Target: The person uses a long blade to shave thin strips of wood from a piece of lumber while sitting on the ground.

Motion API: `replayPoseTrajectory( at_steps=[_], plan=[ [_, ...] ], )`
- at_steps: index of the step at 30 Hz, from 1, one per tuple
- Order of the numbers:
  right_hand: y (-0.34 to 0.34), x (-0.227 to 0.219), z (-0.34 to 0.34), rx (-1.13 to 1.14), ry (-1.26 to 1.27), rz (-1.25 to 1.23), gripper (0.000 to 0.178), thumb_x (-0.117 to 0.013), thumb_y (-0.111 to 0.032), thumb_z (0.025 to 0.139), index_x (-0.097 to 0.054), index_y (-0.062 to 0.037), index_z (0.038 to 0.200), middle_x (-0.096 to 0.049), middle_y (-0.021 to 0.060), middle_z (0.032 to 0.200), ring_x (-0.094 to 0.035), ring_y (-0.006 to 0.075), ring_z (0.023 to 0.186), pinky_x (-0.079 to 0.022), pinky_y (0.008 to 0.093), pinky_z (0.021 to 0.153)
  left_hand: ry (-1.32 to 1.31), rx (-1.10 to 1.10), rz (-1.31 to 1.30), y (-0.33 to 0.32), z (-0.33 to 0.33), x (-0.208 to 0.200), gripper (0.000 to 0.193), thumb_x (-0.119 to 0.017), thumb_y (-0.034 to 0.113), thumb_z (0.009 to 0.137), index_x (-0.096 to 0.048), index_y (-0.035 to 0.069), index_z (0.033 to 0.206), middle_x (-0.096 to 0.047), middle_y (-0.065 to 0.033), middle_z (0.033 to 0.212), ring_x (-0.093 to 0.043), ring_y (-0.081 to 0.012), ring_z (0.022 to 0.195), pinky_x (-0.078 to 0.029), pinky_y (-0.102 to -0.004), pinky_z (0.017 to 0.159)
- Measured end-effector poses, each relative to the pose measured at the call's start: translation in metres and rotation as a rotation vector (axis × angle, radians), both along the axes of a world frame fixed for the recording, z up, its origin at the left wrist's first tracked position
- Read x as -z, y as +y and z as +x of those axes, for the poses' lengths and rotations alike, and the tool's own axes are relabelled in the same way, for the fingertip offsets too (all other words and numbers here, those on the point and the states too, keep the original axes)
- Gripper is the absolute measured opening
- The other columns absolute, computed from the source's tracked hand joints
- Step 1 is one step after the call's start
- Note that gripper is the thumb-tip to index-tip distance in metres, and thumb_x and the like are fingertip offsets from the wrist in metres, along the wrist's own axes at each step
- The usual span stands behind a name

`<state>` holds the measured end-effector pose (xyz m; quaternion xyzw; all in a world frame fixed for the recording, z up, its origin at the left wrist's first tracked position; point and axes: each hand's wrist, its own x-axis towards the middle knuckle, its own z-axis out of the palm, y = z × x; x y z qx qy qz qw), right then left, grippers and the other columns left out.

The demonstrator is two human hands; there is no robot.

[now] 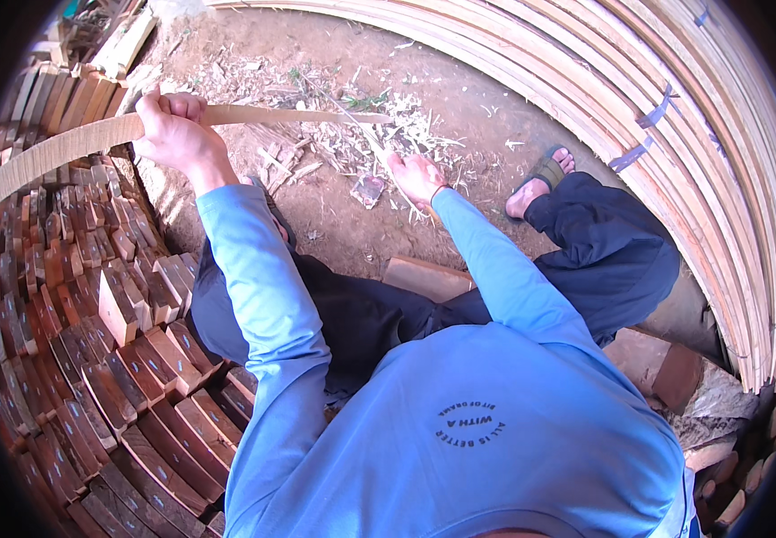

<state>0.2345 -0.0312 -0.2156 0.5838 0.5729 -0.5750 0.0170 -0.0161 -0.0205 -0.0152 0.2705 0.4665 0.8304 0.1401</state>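
Observation:
My left hand (175,133) is closed round a long pale wooden strip (56,154). The strip runs from the left rim of the view, through the fist, to a narrow pointed end over the ground. My right hand (416,182) is closed on what looks like a long knife (365,134), seen nearly edge-on. Its thin blade slants up and left from the fist, crossing the strip's tapered end in the picture; whether the two touch, I cannot tell. Most of the handle is hidden by my fingers. Pale wood shavings (419,130) lie on the dirt beneath both hands.
Stacks of short brown wooden blocks (150,377) fill the left side close to my leg. Long pale wooden strips (675,134), tied with blue bands, curve along the right. A brick-like block (428,278) lies between my legs. My sandalled foot (536,186) rests on the dirt.

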Motion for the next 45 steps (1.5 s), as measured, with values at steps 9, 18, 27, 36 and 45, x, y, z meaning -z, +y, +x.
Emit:
replayPoseTrajectory(
  at_steps=[9,18,27,36,45],
  plan=[
    [-0.016,0.028,-0.003,0.005,-0.045,0.214,0.066,-0.036,-0.052,0.097,-0.067,0.0054,0.099,-0.068,0.0268,0.084,-0.069,0.0382,0.082,-0.053,0.0461,0.078,0.020,0.045,-0.031,0.001,0.011,-0.005,0.034,-0.052,0.015,0.089,-0.034,0.014,0.061,-0.023,0.0037,0.053,-0.025,-0.0104,0.044,-0.028,-0.0285,0.047],
    [-0.012,0.021,0.006,-0.026,0.084,0.355,0.072,-0.037,-0.056,0.096,-0.066,0.0076,0.077,-0.058,0.0171,0.052,-0.061,0.0287,0.046,-0.053,0.0415,0.066,0.013,0.039,0.022,0.003,0.006,-0.004,0.036,-0.056,0.010,0.088,-0.036,0.012,0.057,-0.033,0.0021,0.048,-0.031,-0.0091,0.040,-0.029,-0.0284,0.040],
    [-0.004,-0.005,0.000,0.008,0.011,0.034,0.071,-0.038,-0.057,0.095,-0.068,0.0068,0.087,-0.067,0.0270,0.081,-0.068,0.0378,0.081,-0.052,0.0449,0.078,-0.010,0.009,-0.048,0.000,0.013,-0.007,0.033,-0.053,0.015,0.090,-0.034,0.015,0.063,-0.022,0.0043,0.054,-0.025,-0.0099,0.045,-0.028,-0.0293,0.048],
    [-0.009,0.040,0.001,0.077,-0.011,0.069,0.069,-0.034,-0.053,0.098,-0.063,0.0023,0.068,-0.060,0.0177,0.060,-0.060,0.0293,0.048,-0.052,0.0432,0.059,-0.022,-0.002,-0.036,0.003,0.009,-0.002,0.032,-0.053,0.015,0.090,-0.034,0.014,0.064,-0.022,0.0044,0.054,-0.023,-0.0100,0.045,-0.027,-0.0293,0.048],
    [-0.020,0.062,-0.002,-0.005,-0.105,0.312,0.069,-0.036,-0.054,0.096,-0.066,0.0075,0.097,-0.068,0.0278,0.084,-0.069,0.0385,0.080,-0.054,0.0452,0.079,0.006,0.011,-0.058,0.005,0.021,-0.009,0.029,-0.050,0.016,0.091,-0.036,0.012,0.066,-0.022,0.0044,0.053,-0.024,-0.0099,0.044,-0.027,-0.0286,0.047]
  ],
)
